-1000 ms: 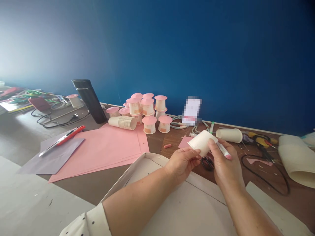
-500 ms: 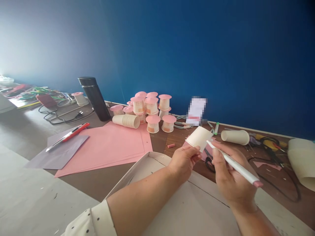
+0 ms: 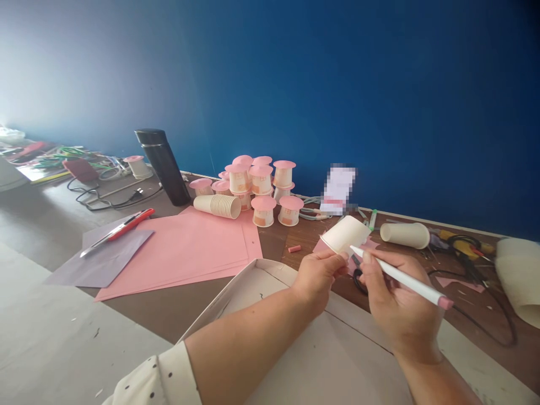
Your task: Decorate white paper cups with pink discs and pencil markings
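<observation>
The left hand [image 3: 318, 273] is closed on a small white paper cup [image 3: 346, 234]. It pinches the cup's near end and holds it on its side above the brown tabletop [image 3: 169, 315], right of the pink paper sheets [image 3: 185, 250]. The right hand [image 3: 392, 298] grips a white marker pen with a pink end cap [image 3: 405, 280], its tip at the cup wall. The cup is judged light, thin-walled and easily crushed, so hold it lightly at the stiffer rim or base. Pink-topped cups [image 3: 261, 191] stand far left.
</observation>
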Demonstrator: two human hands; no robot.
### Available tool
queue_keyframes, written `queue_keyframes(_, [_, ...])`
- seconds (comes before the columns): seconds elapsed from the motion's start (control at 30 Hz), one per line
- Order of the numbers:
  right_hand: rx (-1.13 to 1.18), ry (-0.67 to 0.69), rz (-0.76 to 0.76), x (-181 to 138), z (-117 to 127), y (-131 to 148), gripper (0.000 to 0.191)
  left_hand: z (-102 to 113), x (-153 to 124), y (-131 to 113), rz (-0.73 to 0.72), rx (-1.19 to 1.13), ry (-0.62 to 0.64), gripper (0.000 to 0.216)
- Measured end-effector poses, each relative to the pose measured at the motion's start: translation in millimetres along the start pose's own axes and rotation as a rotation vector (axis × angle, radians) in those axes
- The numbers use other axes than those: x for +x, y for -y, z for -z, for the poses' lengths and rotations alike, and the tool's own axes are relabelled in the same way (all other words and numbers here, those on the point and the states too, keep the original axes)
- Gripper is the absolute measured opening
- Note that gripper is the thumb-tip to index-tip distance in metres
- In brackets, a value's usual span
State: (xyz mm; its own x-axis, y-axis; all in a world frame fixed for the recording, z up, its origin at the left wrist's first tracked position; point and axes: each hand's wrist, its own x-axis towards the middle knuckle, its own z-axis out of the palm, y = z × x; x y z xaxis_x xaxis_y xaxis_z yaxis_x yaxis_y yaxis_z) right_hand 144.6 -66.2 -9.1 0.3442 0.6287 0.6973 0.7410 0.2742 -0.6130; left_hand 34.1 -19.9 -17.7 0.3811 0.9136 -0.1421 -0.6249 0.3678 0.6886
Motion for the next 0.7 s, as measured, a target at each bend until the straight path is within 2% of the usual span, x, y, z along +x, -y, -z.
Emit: queue_keyframes(0.7, [-0.02, 0.006, 0.031, 0.7, -1.6, -0.8, 0.023, -1.9, -1.0, -2.5, 0.033, -0.01, 0.001, 0.024])
